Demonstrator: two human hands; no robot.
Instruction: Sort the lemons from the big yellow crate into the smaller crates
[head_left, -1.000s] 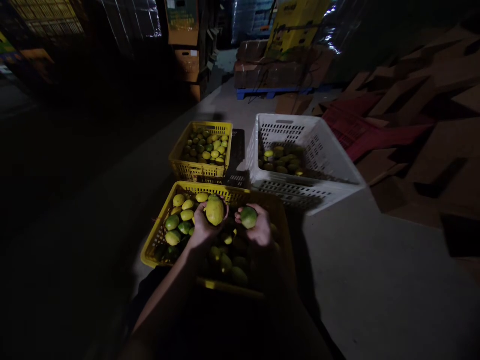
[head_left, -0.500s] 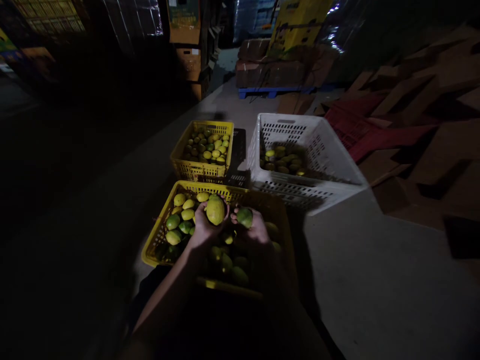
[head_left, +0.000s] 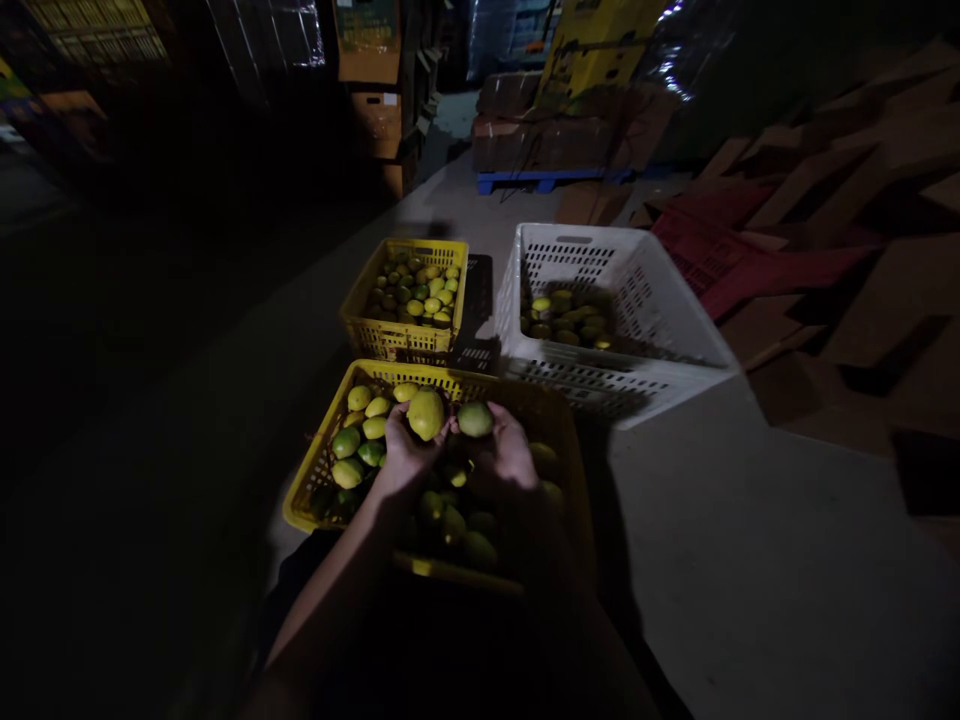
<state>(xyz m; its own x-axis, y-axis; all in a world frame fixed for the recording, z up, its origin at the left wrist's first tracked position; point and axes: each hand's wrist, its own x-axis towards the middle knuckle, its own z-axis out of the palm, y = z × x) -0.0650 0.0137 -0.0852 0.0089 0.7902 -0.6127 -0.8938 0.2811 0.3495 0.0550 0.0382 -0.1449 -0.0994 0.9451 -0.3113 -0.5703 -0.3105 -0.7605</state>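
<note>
My left hand (head_left: 406,448) is closed around a yellow lemon (head_left: 426,414), held up above the near yellow crate (head_left: 322,435). Beside it, my right hand (head_left: 512,446) grips a greener lemon (head_left: 475,420) between its fingers. The two fruits are close together but apart. Below my hands the crate holds several yellow and green lemons (head_left: 347,442). Its right half lies in deep shadow, and my forearms cover part of the contents.
Behind the near crate stands a second yellow crate (head_left: 401,340) of lemons. To its right a large white crate (head_left: 637,385) holds lemons at its left end. Cardboard boxes (head_left: 817,400) and a red crate (head_left: 697,255) are heaped at right. Farther back is a loaded blue pallet (head_left: 544,183).
The greener lemon has moved left and slightly up in my right hand, showing a paler side. My left hand's lemon has shifted a little left and up and turned. The crates are unchanged.
</note>
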